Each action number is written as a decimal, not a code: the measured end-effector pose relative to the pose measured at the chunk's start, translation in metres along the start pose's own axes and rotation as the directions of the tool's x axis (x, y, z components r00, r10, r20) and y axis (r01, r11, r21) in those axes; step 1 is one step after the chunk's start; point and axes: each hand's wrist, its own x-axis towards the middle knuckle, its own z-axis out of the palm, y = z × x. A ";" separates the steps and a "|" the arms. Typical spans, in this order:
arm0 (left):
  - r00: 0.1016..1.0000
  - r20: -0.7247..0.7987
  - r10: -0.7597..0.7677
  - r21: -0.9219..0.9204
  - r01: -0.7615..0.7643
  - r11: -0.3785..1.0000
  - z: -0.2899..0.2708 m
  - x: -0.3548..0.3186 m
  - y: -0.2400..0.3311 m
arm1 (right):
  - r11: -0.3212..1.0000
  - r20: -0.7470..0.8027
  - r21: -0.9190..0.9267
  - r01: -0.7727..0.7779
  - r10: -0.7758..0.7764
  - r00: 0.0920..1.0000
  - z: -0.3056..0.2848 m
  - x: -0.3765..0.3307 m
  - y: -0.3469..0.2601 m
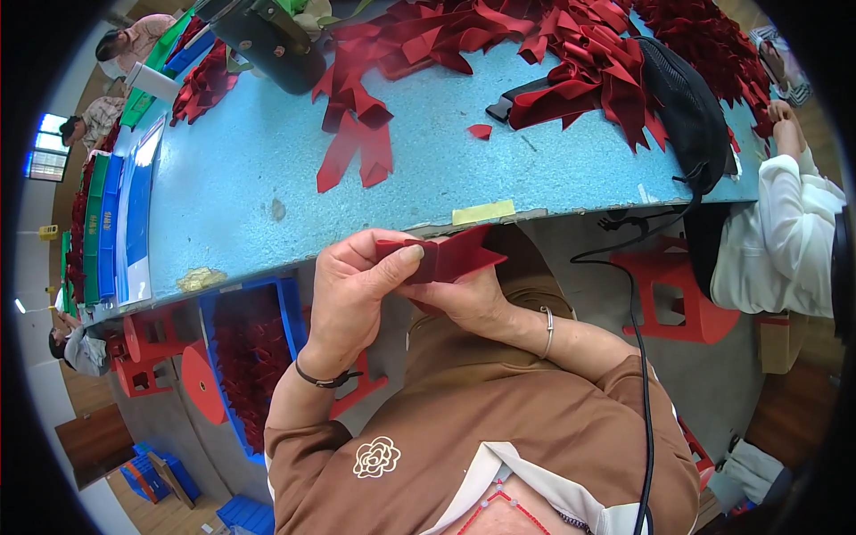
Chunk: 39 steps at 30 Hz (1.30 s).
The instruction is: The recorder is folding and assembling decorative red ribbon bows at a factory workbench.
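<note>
Just in front of the table's near edge, both hands hold a folded dark red ribbon (455, 257) with a notched, pointed end sticking out to the right. My left hand (350, 290) pinches its left part, thumb on top. Beneath and behind the ribbon, my right hand (473, 299) supports it with the thumb along its lower edge; some of its fingers are hidden. Similar red ribbons (357, 147) lie on the blue table (250, 196) beyond my hands, folded and with notched tails.
Bigger ribbon heaps (597, 76) cover the table's far side, near a black mesh pouch (682, 107) and a dark cup (267, 45). A blue crate (214, 325) of red pieces stands below left. Red stools (669, 294) are under the table. A person in white (794, 232) sits at right.
</note>
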 end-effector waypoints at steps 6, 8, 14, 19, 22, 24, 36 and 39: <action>0.993 0.040 -0.108 0.207 0.097 0.973 -0.013 -0.016 0.010 | 0.523 0.294 -0.435 0.733 -0.687 0.665 -0.018 0.024 0.023; 0.993 0.025 -0.113 0.248 0.103 0.963 -0.015 -0.023 0.014 | 0.275 0.406 -0.442 0.854 -0.787 0.464 -0.019 0.029 0.017; 0.989 0.145 -0.027 0.428 -0.038 0.903 -0.033 -0.033 0.014 | -0.057 0.574 -0.546 0.836 -0.752 0.323 -0.017 0.025 0.004; 0.960 0.072 -0.272 0.360 0.229 0.904 -0.039 -0.037 0.017 | -0.081 0.596 -0.549 0.832 -0.736 0.321 -0.014 0.018 0.005; 0.982 0.129 -0.138 0.428 0.071 0.901 -0.046 -0.038 0.007 | 0.020 0.540 -0.550 0.835 -0.754 0.373 -0.014 0.023 0.010; 0.983 0.122 -0.135 0.435 0.069 0.898 -0.046 -0.039 0.006 | 0.300 0.490 -0.499 0.813 -0.677 0.549 -0.016 0.022 0.009; 0.951 0.308 -0.031 0.658 -0.189 0.729 -0.053 -0.029 -0.007 | 0.980 0.610 -0.048 -0.193 0.182 0.771 -0.046 0.033 0.000; 0.949 0.309 -0.053 0.669 -0.178 0.721 -0.054 -0.026 -0.009 | 0.981 0.635 -0.192 0.035 0.097 0.767 -0.049 0.032 0.003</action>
